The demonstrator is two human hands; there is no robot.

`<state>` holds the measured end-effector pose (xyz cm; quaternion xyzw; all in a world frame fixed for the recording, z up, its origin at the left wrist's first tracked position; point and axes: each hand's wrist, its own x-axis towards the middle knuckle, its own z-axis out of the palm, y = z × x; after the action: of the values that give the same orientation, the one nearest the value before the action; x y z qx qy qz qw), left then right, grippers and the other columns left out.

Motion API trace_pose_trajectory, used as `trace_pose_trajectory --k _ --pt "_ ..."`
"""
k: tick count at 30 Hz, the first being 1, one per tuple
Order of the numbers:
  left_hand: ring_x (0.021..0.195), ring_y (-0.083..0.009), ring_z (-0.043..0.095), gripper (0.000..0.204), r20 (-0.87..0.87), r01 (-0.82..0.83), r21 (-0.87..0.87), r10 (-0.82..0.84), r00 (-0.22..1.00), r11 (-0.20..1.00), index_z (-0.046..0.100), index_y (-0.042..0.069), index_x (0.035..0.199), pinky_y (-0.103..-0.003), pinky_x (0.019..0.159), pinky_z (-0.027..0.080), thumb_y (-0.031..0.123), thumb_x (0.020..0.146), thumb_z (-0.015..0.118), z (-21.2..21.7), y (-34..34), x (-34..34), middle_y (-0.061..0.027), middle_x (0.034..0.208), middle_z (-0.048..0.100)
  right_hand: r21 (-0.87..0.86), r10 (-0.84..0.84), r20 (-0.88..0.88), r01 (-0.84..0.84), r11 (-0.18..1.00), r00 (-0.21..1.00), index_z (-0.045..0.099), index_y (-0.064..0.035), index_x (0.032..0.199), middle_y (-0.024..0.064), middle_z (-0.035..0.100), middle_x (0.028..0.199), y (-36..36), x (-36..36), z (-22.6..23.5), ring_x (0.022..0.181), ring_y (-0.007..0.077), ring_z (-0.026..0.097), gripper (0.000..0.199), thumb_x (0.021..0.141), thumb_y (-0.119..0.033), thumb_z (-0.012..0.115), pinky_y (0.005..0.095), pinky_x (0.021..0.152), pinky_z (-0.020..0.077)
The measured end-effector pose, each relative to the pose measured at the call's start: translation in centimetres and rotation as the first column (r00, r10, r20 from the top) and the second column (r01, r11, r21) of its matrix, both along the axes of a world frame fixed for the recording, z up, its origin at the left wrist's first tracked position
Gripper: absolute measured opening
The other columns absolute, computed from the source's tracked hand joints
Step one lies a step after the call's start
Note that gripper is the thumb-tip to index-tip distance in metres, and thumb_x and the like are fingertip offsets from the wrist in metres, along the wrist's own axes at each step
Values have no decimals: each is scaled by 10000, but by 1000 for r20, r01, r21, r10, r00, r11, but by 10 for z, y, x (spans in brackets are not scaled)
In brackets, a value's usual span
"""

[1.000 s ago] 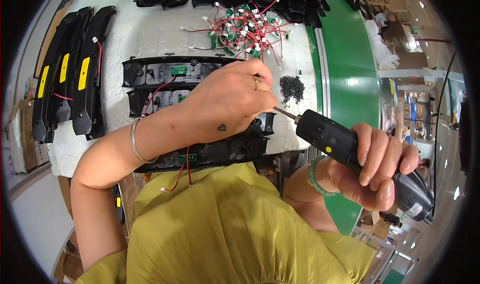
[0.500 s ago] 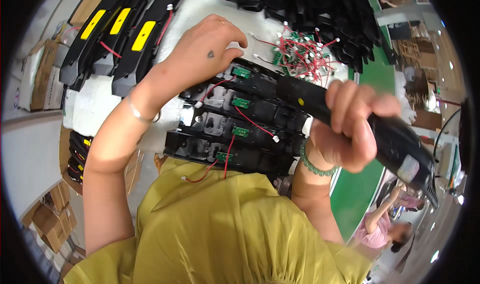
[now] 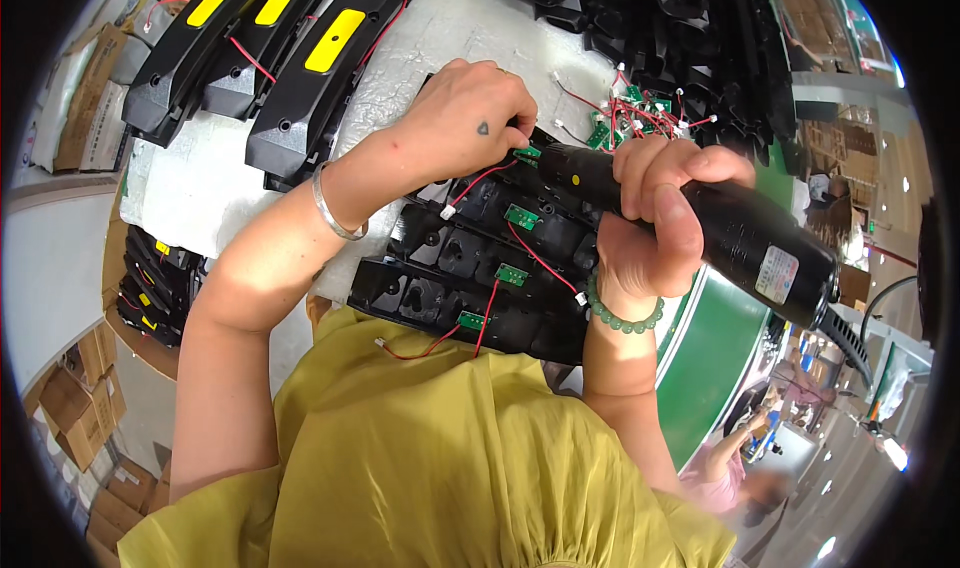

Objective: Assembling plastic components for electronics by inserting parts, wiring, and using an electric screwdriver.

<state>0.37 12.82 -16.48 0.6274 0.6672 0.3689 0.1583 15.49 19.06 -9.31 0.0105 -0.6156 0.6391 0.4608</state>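
Observation:
My right hand (image 3: 655, 213) grips a black electric screwdriver (image 3: 740, 248), its tip pointing left toward a small green circuit board (image 3: 527, 153). My left hand (image 3: 470, 113) rests fingers-down on that spot, pinching at the board on the top black plastic housing (image 3: 470, 203). Several such housings lie stacked in a row before me, each carrying a green board (image 3: 520, 217) and red wires (image 3: 540, 258). What my left fingertips hold is hidden.
Long black parts with yellow inserts (image 3: 300, 58) lie at the upper left on the white table (image 3: 200, 188). A pile of small boards with red wires (image 3: 640, 118) and more black parts (image 3: 690, 38) sit at the top right. A green conveyor edge (image 3: 715, 358) runs on the right. Cardboard boxes (image 3: 80, 398) stand on the floor at the left.
The view has swung down over the housings. My right hand brought the screwdriver left to the top housing, and my left hand settled at its green board.

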Motion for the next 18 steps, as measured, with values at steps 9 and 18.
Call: trace_pose_trajectory --k 9,18 --pt "810 -295 593 77 5 -20 21 20 1000 1000 633 50 720 -391 740 462 90 682 687 -3 0 2 -67 785 646 189 -61 180 26 982 982 391 -77 907 27 440 608 -23 -5 3 497 141 425 277 750 -58 618 313 547 380" --pt "831 -287 585 77 -39 -20 50 22 999 999 627 58 724 -394 747 439 78 677 685 -2 -2 6 -48 786 641 153 60 277 -106 983 959 396 -77 974 51 519 706 -13 4 8 660 176 525 309 780 55 596 313 684 454"
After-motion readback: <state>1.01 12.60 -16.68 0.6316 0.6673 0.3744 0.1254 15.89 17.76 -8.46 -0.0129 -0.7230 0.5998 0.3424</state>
